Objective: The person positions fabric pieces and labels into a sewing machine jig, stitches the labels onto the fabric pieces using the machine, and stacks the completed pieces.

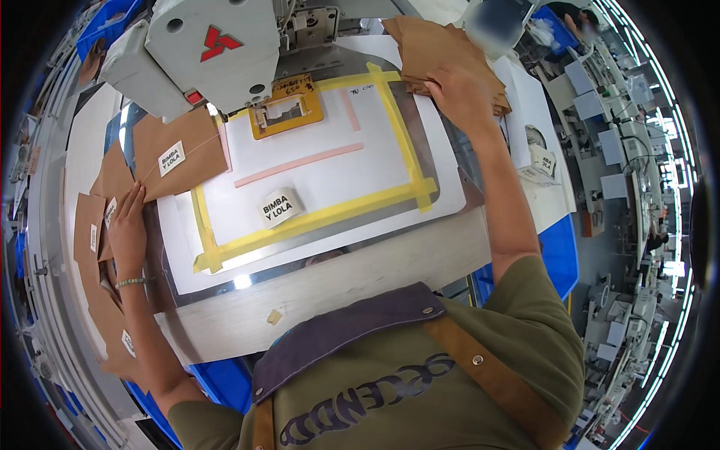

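Note:
At the left, my left hand (127,229) grips the lower corner of a brown fabric piece (189,146) bearing a small white label (171,159); the thumb is hidden. A thin thread runs across that piece toward the sewing machine head (214,52). Several more labelled brown pieces (90,274) lie overlapped under and beside this hand. My right hand (461,97) pinches the near left edge of a stack of brown pieces (442,56) at the upper right. Between my hands, a small stack of white labels (278,208) rests on the white, yellow-taped template (315,176).
Under the machine head sits a yellow frame clamp (286,112). Pink strips (300,165) mark the template. A roll of white labels (541,161) lies at the right. Below the table edge is a blue bin (559,255). Rows of other workstations line the right.

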Demonstrator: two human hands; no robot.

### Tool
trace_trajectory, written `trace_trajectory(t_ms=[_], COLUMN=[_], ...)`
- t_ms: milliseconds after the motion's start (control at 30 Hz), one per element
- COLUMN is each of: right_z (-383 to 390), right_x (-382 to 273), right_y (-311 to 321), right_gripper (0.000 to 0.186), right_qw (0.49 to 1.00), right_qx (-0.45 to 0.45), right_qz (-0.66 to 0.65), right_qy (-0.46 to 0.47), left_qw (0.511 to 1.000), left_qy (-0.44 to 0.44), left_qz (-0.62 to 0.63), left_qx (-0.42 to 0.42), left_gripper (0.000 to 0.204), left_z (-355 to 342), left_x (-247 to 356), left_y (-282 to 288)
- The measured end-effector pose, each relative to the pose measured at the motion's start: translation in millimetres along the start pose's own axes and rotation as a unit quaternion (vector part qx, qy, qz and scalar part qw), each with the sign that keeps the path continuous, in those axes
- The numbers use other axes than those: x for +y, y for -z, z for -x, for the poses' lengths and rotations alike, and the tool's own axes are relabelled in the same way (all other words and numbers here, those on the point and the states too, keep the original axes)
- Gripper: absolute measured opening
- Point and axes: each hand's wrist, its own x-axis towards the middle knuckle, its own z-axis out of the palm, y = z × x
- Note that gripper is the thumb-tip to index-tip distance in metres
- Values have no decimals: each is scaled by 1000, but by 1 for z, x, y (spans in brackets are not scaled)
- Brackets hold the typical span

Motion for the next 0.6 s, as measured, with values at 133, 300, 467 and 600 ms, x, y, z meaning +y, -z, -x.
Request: trace_trajectory(t_ms=[133, 300, 467, 600], right_z=[-2, -10, -16, -21], right_x=[6, 16, 25, 18], right_y=[-7, -7, -2, -7], right_gripper=[13, 13, 14, 12], right_qw=[1000, 998, 989, 993], right_qx=[4, -8, -40, 18], right_qz=[-23, -55, -106, -90], right_qy=[-5, -40, -96, -75], left_qw=[1000, 987, 972, 951], left_qy=[24, 79, -32, -117], left_qz=[7, 143, 226, 282], left_qx=[13, 9, 56, 56], left_gripper=[67, 68, 46, 45], left_z=[10, -5, -29, -42], left_x=[-1, 31, 86, 130], left_y=[7, 24, 45, 60])
